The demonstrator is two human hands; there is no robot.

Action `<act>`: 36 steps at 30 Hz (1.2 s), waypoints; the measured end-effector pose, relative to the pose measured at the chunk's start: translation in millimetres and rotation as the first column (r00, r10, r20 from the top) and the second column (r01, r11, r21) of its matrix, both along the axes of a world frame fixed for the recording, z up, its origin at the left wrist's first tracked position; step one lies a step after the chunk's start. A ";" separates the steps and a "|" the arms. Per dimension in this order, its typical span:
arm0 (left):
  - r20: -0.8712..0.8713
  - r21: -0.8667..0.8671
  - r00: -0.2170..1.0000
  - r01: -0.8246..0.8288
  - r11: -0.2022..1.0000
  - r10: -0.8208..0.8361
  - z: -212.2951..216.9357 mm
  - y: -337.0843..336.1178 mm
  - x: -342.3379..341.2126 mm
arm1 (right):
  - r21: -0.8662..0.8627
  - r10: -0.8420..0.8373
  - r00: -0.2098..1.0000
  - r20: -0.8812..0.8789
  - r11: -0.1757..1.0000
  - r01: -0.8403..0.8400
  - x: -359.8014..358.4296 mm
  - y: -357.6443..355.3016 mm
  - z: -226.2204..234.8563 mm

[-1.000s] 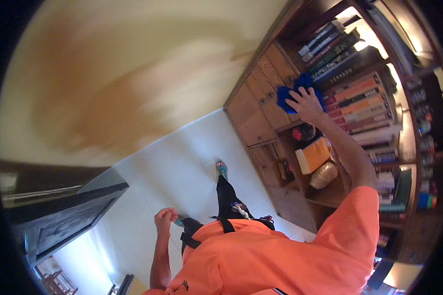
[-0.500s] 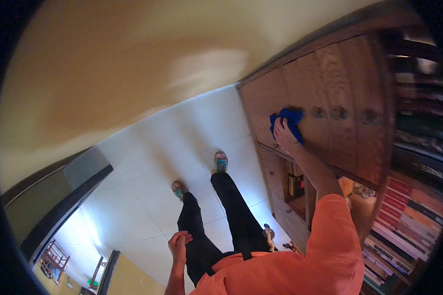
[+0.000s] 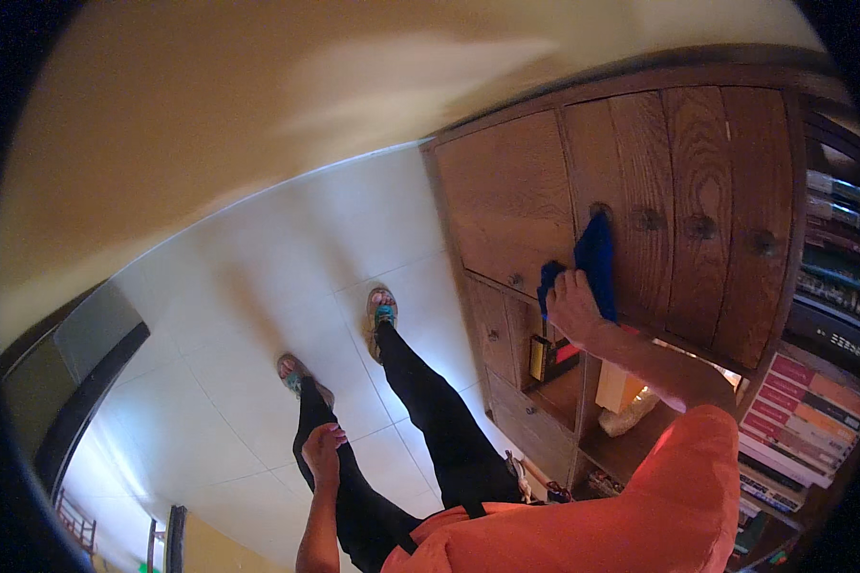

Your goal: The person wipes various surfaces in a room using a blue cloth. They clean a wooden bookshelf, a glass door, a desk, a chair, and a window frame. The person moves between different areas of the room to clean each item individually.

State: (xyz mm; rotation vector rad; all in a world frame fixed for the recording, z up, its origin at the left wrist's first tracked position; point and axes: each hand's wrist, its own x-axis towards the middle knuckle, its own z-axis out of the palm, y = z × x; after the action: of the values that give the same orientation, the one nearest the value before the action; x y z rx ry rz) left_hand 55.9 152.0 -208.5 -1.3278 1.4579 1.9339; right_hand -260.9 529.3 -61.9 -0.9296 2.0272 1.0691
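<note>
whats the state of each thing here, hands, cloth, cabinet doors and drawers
right hand: grip closed on the blue cloth, pressing it against the cabinet
blue cloth: bunched, flat against a wooden door
left hand: empty, hanging by the thigh
cabinet doors: shut
lower drawers: shut
open shelf: holding a few items

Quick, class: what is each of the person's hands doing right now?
Left hand: holds nothing, hangs loosely curled by the thigh.
Right hand: closed on a blue cloth, pressing it against the wooden cabinet door.
</note>
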 end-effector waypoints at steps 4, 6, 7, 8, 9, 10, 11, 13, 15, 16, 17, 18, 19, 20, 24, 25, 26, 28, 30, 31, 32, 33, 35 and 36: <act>-0.029 0.030 0.999 -0.041 0.999 0.042 4.3 -1.2 7.6 | -0.063 0.007 0.994 -0.113 0.998 -0.014 8.6 5.2 47.7; -0.020 0.019 0.999 -0.036 0.999 0.036 3.1 -1.6 11.0 | -0.102 -0.068 0.984 -0.165 0.993 0.051 4.1 -8.6 78.3; -0.001 0.016 1.000 -0.020 1.000 0.020 -0.5 -4.7 12.8 | -0.134 -0.146 0.971 -0.190 0.984 0.122 2.3 -20.5 96.9; 0.021 0.010 1.000 -0.014 1.000 0.014 -3.1 -4.3 15.8 | -0.169 -0.215 0.954 -0.209 0.969 0.181 -2.3 -30.2 111.3; 0.013 0.011 1.000 -0.020 1.000 0.020 -4.3 -2.2 17.2 | -0.260 -0.154 0.952 -0.264 0.962 0.084 -13.9 -35.7 123.0; 0.002 0.012 1.000 -0.020 1.000 0.020 -6.3 -3.0 15.6 | -0.343 -0.105 0.940 -0.325 0.939 -0.014 -31.4 -41.6 131.5; -0.008 0.013 1.000 -0.020 1.000 0.020 -7.2 -1.6 13.7 | -0.417 -0.063 0.919 -0.388 0.902 -0.114 -41.8 -43.8 134.6; -0.019 0.051 0.997 -0.069 0.996 0.070 -6.7 6.3 3.8 | -0.484 -0.049 0.925 -0.376 0.862 -0.151 -50.3 -51.0 126.8; -0.017 0.076 0.999 -0.043 0.996 0.045 -6.9 11.8 -1.2 | -0.560 -0.038 0.952 -0.304 0.815 -0.147 -46.4 -59.1 104.9; -0.057 0.050 0.998 -0.006 0.999 0.009 0.0 13.7 -7.1 | -0.550 -0.036 0.966 -0.255 0.827 -0.114 -34.4 -58.8 80.2; -0.046 0.061 0.999 -0.007 0.998 0.010 0.0 18.0 -6.2 | -0.534 -0.013 0.974 -0.226 0.838 -0.113 -24.4 -56.3 49.9; -0.038 0.072 0.999 -0.002 0.997 0.004 -2.2 20.0 -4.0 | -0.575 -0.055 0.990 -0.132 0.817 -0.031 -20.9 -45.4 16.0; -0.035 0.085 0.999 0.000 0.996 0.003 -7.8 20.3 -3.1 | -0.525 -0.038 0.994 -0.105 0.851 -0.023 -23.6 -29.1 -17.6; -0.006 0.074 1.000 0.028 0.997 -0.027 -5.5 19.4 -6.6 | -0.477 -0.019 0.997 -0.076 0.879 -0.020 -35.1 -6.5 -51.5; -0.059 -0.025 0.998 -0.027 0.999 0.026 -29.7 15.7 21.4 | -0.203 0.141 0.989 0.043 0.971 -0.130 -110.3 8.2 -129.9; 0.006 -0.044 1.000 -0.016 0.999 0.017 -26.1 13.6 23.9 | -0.128 0.156 0.988 -0.018 0.979 -0.157 -142.9 -13.9 -129.3; 0.058 -0.068 0.998 0.000 0.998 0.004 -26.0 8.0 20.6 | -0.149 0.153 0.983 -0.102 0.975 -0.168 -182.3 -30.0 -128.2; 0.041 -0.105 0.998 -0.053 0.993 0.057 -45.1 6.7 27.5 | -0.131 0.139 0.959 -0.245 0.976 -0.175 -224.0 -50.2 -141.9; -0.035 -0.126 0.999 -0.043 0.991 0.039 -57.3 9.8 23.9 | -0.068 0.122 0.933 -0.338 0.986 -0.153 -241.2 -67.7 -174.4; 0.011 -0.109 0.993 -0.116 0.987 0.118 -73.5 17.3 28.4 | -0.078 0.189 0.919 -0.347 0.970 -0.229 -231.8 -62.5 -199.0; -0.026 -0.057 0.992 -0.126 0.990 0.124 -81.0 21.6 29.3 | -0.082 0.255 0.893 -0.371 0.949 -0.305 -217.4 -43.6 -229.9; -0.057 -0.008 0.992 -0.109 0.994 0.108 -84.0 17.2 28.0 | -0.066 0.264 0.909 -0.322 0.952 -0.300 -199.9 -24.6 -260.7; -0.114 0.054 0.988 -0.095 0.994 0.100 -83.5 17.1 11.8 | -0.108 0.136 0.960 -0.245 0.980 -0.166 -159.3 3.9 -320.1; -0.102 0.009 0.994 -0.025 1.000 0.026 -83.3 15.9 9.0 | -0.163 0.003 0.978 -0.209 0.986 -0.038 -137.2 15.7 -348.4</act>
State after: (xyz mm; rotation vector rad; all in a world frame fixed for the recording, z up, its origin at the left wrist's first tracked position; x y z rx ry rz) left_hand 64.9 167.9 -291.7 -1.2664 1.4858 2.0490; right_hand -398.1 545.0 -410.4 -0.9575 2.3131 1.0587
